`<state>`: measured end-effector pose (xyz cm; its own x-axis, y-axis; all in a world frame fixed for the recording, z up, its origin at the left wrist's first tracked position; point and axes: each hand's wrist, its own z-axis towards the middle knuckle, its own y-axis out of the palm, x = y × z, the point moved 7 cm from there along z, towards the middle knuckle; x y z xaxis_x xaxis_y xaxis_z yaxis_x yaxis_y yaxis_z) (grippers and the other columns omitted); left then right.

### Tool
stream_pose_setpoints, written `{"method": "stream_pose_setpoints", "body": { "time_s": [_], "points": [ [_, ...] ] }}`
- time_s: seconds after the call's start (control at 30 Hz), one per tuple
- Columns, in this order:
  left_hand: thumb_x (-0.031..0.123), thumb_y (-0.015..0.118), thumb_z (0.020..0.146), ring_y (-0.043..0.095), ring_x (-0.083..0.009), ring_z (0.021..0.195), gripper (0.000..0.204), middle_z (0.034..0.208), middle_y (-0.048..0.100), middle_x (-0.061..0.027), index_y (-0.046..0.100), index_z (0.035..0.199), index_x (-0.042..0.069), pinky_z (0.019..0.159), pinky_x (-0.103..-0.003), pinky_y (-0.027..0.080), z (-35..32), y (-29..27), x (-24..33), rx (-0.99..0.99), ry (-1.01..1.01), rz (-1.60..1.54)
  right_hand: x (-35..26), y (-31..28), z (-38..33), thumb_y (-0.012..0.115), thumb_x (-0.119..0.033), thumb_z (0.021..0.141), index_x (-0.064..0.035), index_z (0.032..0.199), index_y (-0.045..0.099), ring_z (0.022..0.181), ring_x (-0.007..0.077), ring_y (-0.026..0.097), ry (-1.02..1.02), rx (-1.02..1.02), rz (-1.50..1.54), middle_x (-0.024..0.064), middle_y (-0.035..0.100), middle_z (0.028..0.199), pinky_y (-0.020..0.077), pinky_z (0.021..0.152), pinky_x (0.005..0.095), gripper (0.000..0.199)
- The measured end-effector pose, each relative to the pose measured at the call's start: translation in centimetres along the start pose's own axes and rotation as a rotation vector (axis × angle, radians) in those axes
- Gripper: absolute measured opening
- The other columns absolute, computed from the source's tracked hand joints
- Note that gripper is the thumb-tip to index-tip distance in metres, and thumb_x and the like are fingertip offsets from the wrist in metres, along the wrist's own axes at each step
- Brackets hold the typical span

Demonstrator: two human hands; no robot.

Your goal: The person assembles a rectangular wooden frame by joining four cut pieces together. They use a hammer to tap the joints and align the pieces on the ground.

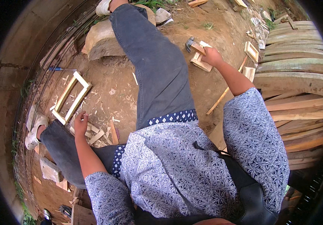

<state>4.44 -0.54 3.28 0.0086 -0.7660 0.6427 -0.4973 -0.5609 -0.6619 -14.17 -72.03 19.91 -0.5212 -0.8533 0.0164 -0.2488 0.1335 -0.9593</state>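
My right hand (211, 57) grips a claw hammer (197, 47) by its wooden handle, the dark metal head pointing left. Just below the hammer, small pale wooden pieces (201, 64) lie on the ground, partly covered by the hand. My left hand (80, 123) is over my bent left leg, near the lower corner of a rectangular wooden frame (80, 103). Its fingers are curled together; whether something small is between them cannot be made out. The frame rests on the dirt, apart from the hand. Beyond its upper corner lies a tool with a blue handle (55, 69).
Wood offcuts (96, 137) and shavings litter the dirt by my left hand. A large rock (103, 41) is beside my outstretched leg. At right stand stacked planks (296, 80), with another small frame (251, 51) and a thin stick (218, 100) nearby. A concrete wall (13, 82) bounds the left.
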Motion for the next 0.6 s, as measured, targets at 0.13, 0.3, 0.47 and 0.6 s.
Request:
{"method": "stream_pose_setpoints", "body": {
  "time_s": [0.13,0.3,0.47,0.6],
  "points": [
    [0.029,0.069,0.095,0.07,-0.026,0.099,0.038,0.108,0.072,-0.017,0.069,0.123,0.003,0.086,-0.037,0.054,0.1,0.5,0.8,0.047,0.041,0.005,-0.5,-1.1,0.4,0.074,-0.026,0.075,-0.0008,0.102,0.066,0.096,0.0397,0.067,-0.061,-0.005,-0.074,0.0228,0.069,0.099,0.0528,0.084,0.0488,0.038],
    [0.029,0.071,0.094,0.07,-0.0264,0.098,0.038,0.104,0.073,-0.017,0.069,0.117,-0.001,0.086,-0.036,0.054,0.5,-2.0,4.6,0.199,0.142,-0.088,-1.5,-5.0,-1.0,0.075,-0.027,0.076,-0.0003,0.094,0.067,0.081,0.0412,0.064,-0.294,0.168,0.027,0.0224,0.066,0.085,0.0506,0.074,0.048,0.033],
    [0.027,0.069,0.096,0.068,-0.016,0.091,0.027,0.099,0.074,-0.0089,0.073,0.109,0.004,0.082,-0.031,0.053,-0.8,-4.9,20.1,0.194,0.338,-0.445,-8.5,-12.7,-3.2,0.075,-0.016,0.083,-0.0011,0.099,0.069,0.07,0.0166,0.064,-0.368,0.283,0.505,0.0046,0.069,0.081,0.0514,0.064,0.0355,0.022],
    [0.03,0.073,0.091,0.069,-0.0234,0.097,0.03,0.103,0.073,-0.0101,0.071,0.109,0.006,0.083,-0.037,0.055,-3.4,-3.6,28.2,0.119,0.544,-0.483,-24.8,-16.5,-7.6,0.075,-0.014,0.088,-0.0041,0.103,0.067,0.059,0.0072,0.055,-0.335,0.059,0.995,-0.0006,0.063,0.079,0.0432,0.052,0.0235,0.019]
  ]
}}
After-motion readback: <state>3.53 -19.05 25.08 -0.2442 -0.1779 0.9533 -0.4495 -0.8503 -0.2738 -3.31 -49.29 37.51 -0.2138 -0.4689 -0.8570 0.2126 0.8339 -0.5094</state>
